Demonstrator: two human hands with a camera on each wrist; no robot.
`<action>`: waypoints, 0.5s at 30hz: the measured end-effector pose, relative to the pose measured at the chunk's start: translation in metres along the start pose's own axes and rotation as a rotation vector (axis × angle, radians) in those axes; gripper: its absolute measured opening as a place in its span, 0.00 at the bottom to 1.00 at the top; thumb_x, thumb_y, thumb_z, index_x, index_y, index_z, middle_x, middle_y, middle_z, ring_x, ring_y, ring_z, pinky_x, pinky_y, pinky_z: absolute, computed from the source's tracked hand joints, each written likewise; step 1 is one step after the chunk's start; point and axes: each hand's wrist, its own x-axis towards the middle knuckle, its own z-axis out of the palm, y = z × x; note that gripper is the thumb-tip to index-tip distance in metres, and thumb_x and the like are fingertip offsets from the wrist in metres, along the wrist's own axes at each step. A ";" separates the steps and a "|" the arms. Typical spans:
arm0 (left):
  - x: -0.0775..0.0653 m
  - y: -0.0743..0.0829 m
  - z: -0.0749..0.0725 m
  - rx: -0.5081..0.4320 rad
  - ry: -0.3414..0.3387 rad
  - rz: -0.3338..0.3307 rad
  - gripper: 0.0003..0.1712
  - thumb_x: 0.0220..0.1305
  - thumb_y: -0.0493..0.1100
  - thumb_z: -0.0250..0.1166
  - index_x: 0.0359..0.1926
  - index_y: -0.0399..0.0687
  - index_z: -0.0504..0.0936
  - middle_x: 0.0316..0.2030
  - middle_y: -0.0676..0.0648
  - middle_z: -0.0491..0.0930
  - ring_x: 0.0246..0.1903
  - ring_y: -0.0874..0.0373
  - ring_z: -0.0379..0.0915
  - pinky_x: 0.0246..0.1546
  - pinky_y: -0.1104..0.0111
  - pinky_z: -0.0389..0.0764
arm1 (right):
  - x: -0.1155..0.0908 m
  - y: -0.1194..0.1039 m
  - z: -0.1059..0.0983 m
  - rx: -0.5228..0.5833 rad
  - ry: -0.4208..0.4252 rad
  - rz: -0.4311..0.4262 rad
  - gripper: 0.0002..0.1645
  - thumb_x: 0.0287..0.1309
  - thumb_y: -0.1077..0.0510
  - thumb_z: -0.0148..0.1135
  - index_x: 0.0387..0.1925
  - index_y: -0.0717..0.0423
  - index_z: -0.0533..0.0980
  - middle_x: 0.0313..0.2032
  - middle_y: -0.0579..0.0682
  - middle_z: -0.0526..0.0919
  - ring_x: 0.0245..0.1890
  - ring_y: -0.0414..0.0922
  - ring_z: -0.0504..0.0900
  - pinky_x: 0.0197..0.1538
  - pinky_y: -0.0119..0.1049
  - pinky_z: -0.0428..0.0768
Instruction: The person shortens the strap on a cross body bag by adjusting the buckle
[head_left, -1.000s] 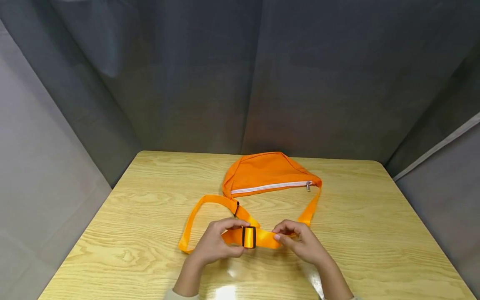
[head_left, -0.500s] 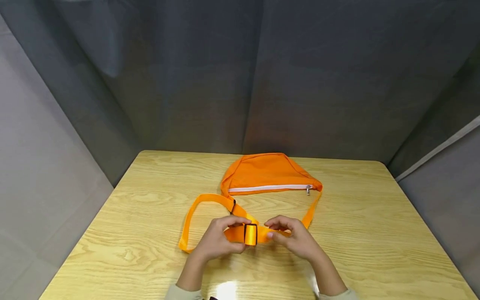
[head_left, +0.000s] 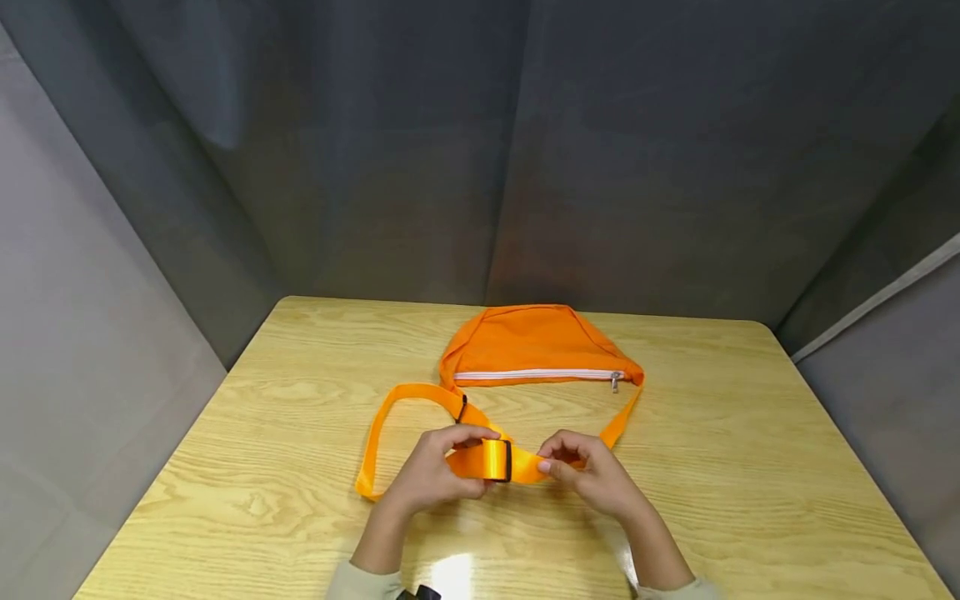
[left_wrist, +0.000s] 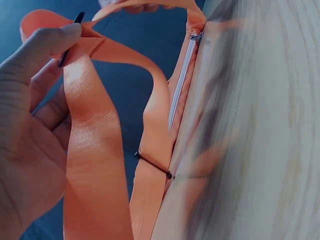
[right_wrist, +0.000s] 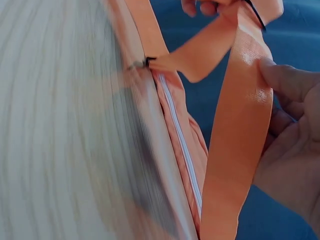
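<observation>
An orange waist bag (head_left: 540,342) with a pale zipper lies at the back of the table, its long orange strap (head_left: 373,437) looping toward me. With thumb and fingers, my left hand (head_left: 435,473) pinches the black strap slider (head_left: 507,461) at its top and bottom edges. In the left wrist view the thumb presses over the slider (left_wrist: 79,18), and webbing bulges out in a loop beside it. My right hand (head_left: 596,475) pinches the strap just right of the slider, thumb in front; the right wrist view shows the thumb on the flat webbing (right_wrist: 240,130).
A second black slider (head_left: 462,408) sits on the strap near the bag's left end. The zipper pull (head_left: 615,382) hangs at the bag's right end. Wood-grain table (head_left: 750,467) spreads around, with a dark curtain (head_left: 375,167) behind it.
The slider has turned, so its webbing loop now bulges to the left of the black bar. My right hand first came in closer to the slider and has stayed near it, gripping the strap.
</observation>
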 end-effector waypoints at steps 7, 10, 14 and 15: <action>-0.001 -0.003 -0.001 0.024 0.012 0.017 0.30 0.36 0.29 0.76 0.46 0.47 0.81 0.41 0.52 0.81 0.36 0.58 0.73 0.41 0.62 0.75 | 0.005 -0.008 0.007 0.001 0.017 0.046 0.04 0.57 0.69 0.60 0.35 0.63 0.77 0.31 0.54 0.79 0.29 0.46 0.75 0.32 0.36 0.76; -0.002 -0.005 -0.002 0.021 0.024 0.032 0.30 0.36 0.29 0.75 0.46 0.50 0.81 0.41 0.55 0.81 0.36 0.59 0.74 0.40 0.65 0.75 | 0.003 0.009 0.001 -0.019 0.021 0.078 0.09 0.57 0.64 0.62 0.41 0.61 0.77 0.34 0.52 0.80 0.34 0.48 0.77 0.37 0.39 0.77; -0.002 0.000 -0.004 0.010 0.034 0.027 0.30 0.36 0.28 0.73 0.46 0.51 0.81 0.41 0.56 0.81 0.37 0.57 0.74 0.41 0.65 0.75 | -0.002 0.026 -0.008 -0.065 0.014 0.113 0.13 0.55 0.59 0.65 0.43 0.59 0.78 0.37 0.49 0.80 0.37 0.47 0.77 0.41 0.38 0.76; -0.002 0.005 -0.005 0.012 0.034 0.028 0.30 0.36 0.27 0.73 0.46 0.49 0.81 0.41 0.54 0.81 0.37 0.55 0.74 0.41 0.64 0.75 | -0.003 0.028 -0.010 -0.074 0.007 0.118 0.13 0.56 0.59 0.65 0.42 0.59 0.78 0.36 0.48 0.80 0.37 0.46 0.77 0.41 0.38 0.76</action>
